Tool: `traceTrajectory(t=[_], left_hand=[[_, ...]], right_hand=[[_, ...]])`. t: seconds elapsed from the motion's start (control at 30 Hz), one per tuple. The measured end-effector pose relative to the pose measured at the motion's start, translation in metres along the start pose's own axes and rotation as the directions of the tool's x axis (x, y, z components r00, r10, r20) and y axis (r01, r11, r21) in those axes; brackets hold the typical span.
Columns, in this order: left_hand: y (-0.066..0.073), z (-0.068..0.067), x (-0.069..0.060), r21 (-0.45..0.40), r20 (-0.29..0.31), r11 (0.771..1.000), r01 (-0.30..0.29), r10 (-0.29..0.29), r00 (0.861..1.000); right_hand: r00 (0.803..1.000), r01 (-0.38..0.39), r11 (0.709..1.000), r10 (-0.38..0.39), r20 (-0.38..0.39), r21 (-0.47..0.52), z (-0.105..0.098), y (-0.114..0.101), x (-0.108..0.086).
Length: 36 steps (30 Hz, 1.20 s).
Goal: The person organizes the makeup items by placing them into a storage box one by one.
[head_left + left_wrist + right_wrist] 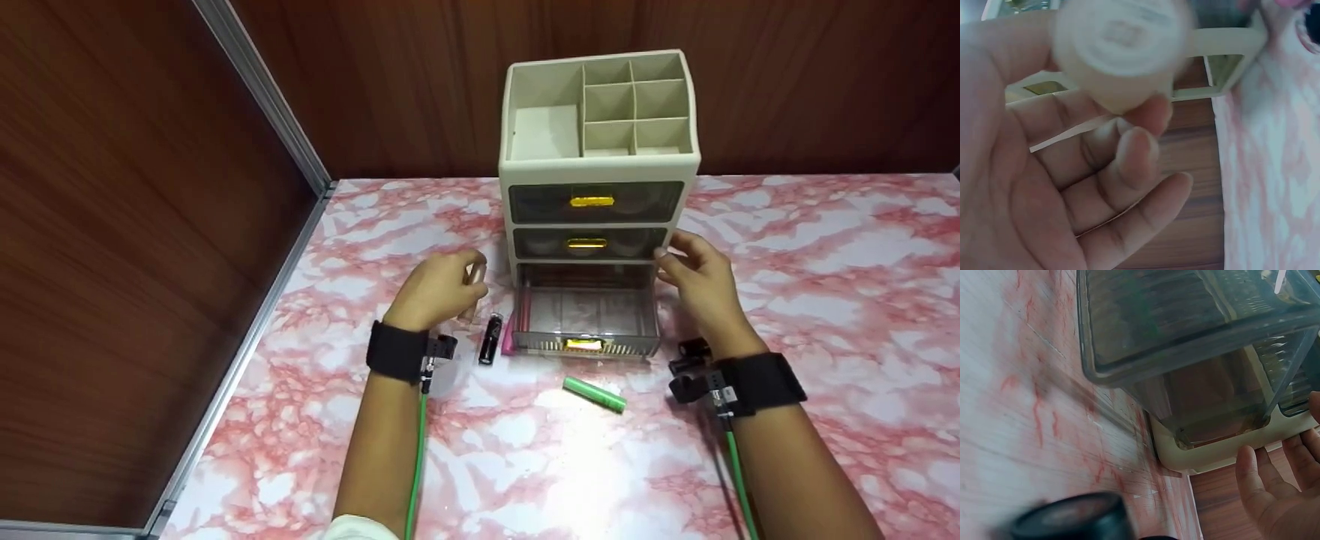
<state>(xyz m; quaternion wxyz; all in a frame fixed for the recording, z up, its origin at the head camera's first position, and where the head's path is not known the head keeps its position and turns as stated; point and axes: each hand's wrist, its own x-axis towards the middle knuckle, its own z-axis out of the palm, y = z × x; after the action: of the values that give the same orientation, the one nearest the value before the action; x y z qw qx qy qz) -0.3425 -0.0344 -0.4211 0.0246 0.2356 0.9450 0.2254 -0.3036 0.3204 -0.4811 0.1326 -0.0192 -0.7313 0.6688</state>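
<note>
Left of the organizer [600,169], my left fingers [1139,160] pinch a bottle [1126,42]; my right fingers [1255,482] spread against the organizer's right side. 1 drawer [541,345] is already open; the green tube [594,394] in front apparently still waits.

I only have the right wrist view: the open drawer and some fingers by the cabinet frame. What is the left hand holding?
Observer: The left hand holds a pale container with a round base.
Operator: Is anything lying on the table to the left of the drawer?
Observer: Yes, a black tube lies there.
Operator: How is the top of the cabinet divided?
Observer: It has one large compartment on the left and six small ones on the right.
</note>
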Motion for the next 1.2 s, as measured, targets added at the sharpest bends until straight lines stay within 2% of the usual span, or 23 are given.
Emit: traceTrajectory(t=[0.13,0.27,0.37,0.67,0.9,1.07,1.2], left_hand=[[0.005,-0.004,-0.002,0.029,-0.073,0.998,-0.054,0.056,0.996],[0.010,-0.007,-0.004,0.054,-0.141,0.993,-0.102,0.108,0.984],[0.014,-0.008,-0.006,0.047,-0.170,0.992,-0.113,0.120,0.978],[0.020,-0.009,-0.007,-0.078,-0.194,0.990,-0.121,0.104,0.975],[0.021,-0.007,-0.005,-0.099,-0.249,0.987,-0.128,0.100,0.963],[0.023,-0.005,-0.004,-0.128,-0.254,0.983,-0.130,0.094,0.963],[0.025,-0.005,-0.005,-0.165,-0.242,0.980,-0.113,0.071,0.968]], right_hand=[[1.000,0.003,1.000,-0.003,-0.003,0.021,0.000,0.000,0.000],[1.000,0.002,0.999,-0.002,-0.009,0.040,0.001,-0.001,0.000],[1.000,0.003,0.999,-0.002,-0.011,0.041,0.001,-0.001,0.001],[1.000,0.005,1.000,-0.005,-0.005,0.020,0.001,-0.001,0.000],[1.000,-0.010,1.000,0.010,-0.001,0.011,-0.001,0.001,0.001],[1.000,-0.015,1.000,0.015,0.000,0.005,-0.001,0.003,0.002],[1.000,-0.002,1.000,0.002,0.000,0.001,-0.001,0.002,0.001]])
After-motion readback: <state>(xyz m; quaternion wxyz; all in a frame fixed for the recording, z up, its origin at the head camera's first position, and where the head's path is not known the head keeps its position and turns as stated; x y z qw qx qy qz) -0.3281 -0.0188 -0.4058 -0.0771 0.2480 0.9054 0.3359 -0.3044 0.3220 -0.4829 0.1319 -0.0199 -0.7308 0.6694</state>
